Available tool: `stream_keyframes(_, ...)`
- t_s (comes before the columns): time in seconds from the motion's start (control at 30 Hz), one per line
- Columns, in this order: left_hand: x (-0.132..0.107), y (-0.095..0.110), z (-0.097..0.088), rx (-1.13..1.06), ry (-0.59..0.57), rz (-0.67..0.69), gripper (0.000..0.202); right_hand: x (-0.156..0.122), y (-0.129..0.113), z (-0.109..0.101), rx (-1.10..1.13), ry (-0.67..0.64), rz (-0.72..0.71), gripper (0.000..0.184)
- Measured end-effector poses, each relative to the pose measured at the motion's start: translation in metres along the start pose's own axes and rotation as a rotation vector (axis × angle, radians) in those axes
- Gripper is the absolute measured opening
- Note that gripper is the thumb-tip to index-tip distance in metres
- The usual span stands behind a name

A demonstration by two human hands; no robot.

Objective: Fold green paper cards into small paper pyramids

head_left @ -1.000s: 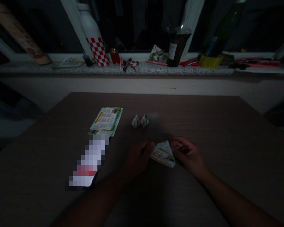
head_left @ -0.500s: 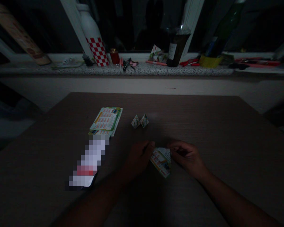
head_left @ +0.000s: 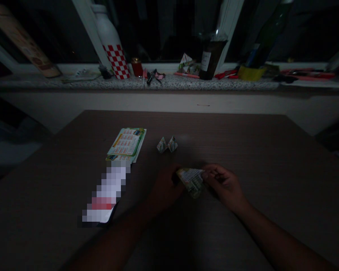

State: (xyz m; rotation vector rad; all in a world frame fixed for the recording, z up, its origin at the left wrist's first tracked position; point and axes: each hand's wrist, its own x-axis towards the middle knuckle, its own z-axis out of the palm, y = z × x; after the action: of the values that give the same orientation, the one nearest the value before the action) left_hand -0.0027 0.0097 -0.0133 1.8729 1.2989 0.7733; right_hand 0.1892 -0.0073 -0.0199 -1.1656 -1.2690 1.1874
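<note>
A folded printed paper point(head_left: 192, 181), roughly triangular with its point downward, is held just above the table between both hands. My right hand point(head_left: 222, 184) pinches its right corner between thumb and fingers. On the other side, my left hand point(head_left: 166, 188) is closed at the paper's left edge; its fingertips are in dark shadow and partly hidden. Beyond the hands stand two small pointed folded-paper pieces point(head_left: 167, 145), side by side. To their left lies a stack of printed sheets point(head_left: 125, 143) with green borders.
A phone-like device point(head_left: 107, 195) with a bright, blurred screen lies left of my hands on the brown table point(head_left: 228, 135). Behind, the stone sill point(head_left: 169, 86) bears a red-checked white bottle point(head_left: 117, 60), a dark cup point(head_left: 211, 56), a green bottle point(head_left: 268, 37) and small items.
The paper has been turned over, so another printed face shows, and it sits slightly higher. My left hand has rotated, its thumb no longer visible on top. The things on the table stay put.
</note>
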Motion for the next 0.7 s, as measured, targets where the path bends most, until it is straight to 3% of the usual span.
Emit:
stream_keyframes(0.13,0.001,-0.004,-0.004,0.169,0.087,0.074,0.039,0.003,0.007,-0.004,-0.138,0.028,-0.011,0.025)
stream_keyframes(0.27,0.002,-0.006,-0.010,0.267,0.098,0.175,0.047,0.010,0.014,-0.008,-0.420,-0.020,-0.207,0.024)
stream_keyframes(0.4,0.002,-0.003,-0.014,0.316,0.074,0.228,0.044,0.017,0.012,-0.016,-0.590,-0.056,-0.342,0.030)
stream_keyframes(0.57,0.002,0.003,-0.017,0.329,-0.017,0.268,0.021,0.016,0.003,-0.031,-0.702,-0.194,-0.431,0.022)
stream_keyframes(0.7,0.002,0.001,-0.017,0.366,-0.103,0.307,0.030,0.012,0.001,-0.036,-0.782,-0.314,-0.477,0.031)
